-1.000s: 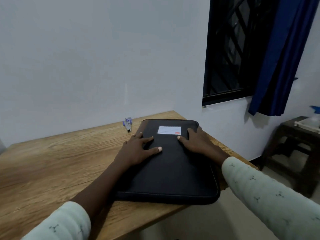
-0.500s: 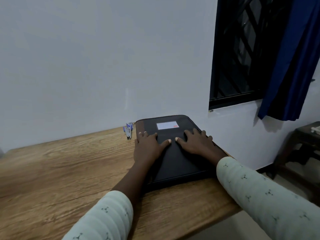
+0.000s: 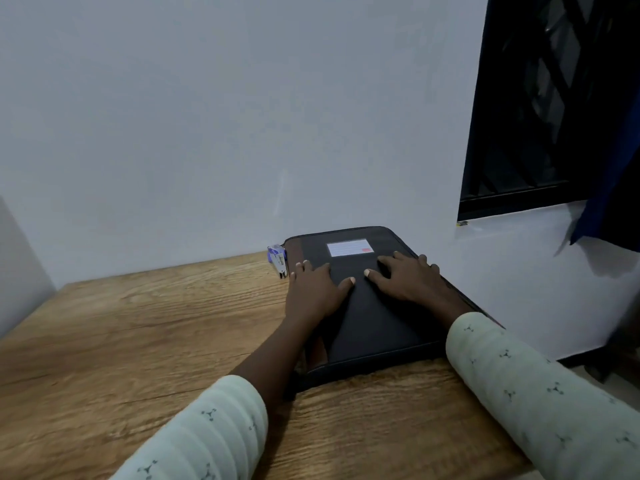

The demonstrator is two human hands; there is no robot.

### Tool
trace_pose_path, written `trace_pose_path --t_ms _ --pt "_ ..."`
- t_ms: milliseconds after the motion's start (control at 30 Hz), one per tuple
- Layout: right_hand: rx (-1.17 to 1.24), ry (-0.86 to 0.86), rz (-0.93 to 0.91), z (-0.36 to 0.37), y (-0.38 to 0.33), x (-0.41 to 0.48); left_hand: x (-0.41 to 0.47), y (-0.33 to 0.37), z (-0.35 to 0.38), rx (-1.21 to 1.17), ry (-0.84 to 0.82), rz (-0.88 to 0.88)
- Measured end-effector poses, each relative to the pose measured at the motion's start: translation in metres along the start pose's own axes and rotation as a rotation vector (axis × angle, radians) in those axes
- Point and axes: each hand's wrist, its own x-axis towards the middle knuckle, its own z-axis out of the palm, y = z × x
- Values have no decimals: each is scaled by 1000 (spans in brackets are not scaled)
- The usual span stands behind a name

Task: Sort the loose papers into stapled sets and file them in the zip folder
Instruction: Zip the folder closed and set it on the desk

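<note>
Sleeves come nearest: a pale green left sleeve (image 3: 207, 434) with small dark motifs low in the middle, and the matching right sleeve (image 3: 519, 386) slanting in from the near right corner. Both forearms stretch away over the wooden bench (image 3: 121, 341), whose grain runs left to right. The black zip folder (image 3: 374, 323) lies flat on the right part of the bench, its near edge set back from the bench's near edge, its right side along the bench's right edge and its far end close to the wall. Both hands lie on its cover. The left hand (image 3: 313, 289) rests palm down at the folder's left edge, fingers straight and spread, thumb stretched out to the right; it grips nothing. The right hand (image 3: 405, 278) lies palm down just to the right of it, fingers flat and loosely spread, thumb pointing left, the two thumb tips near each other but apart. Beyond the fingers a white label (image 3: 349, 247) with a red mark sits on the cover. A small blue stapler (image 3: 278, 259) lies on the bench just left of the folder's far left corner. Behind everything stands a plain pale wall (image 3: 207, 116); on the far right is a dark barred window (image 3: 530, 109) with a blue curtain (image 3: 616, 188) hanging at its right side
</note>
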Motion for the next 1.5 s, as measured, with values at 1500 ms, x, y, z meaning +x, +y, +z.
trace_pose_path --t_ms 1500 --pt "423 183 -382 48 -137 75 79 -162 -88 -192 -167 -120"
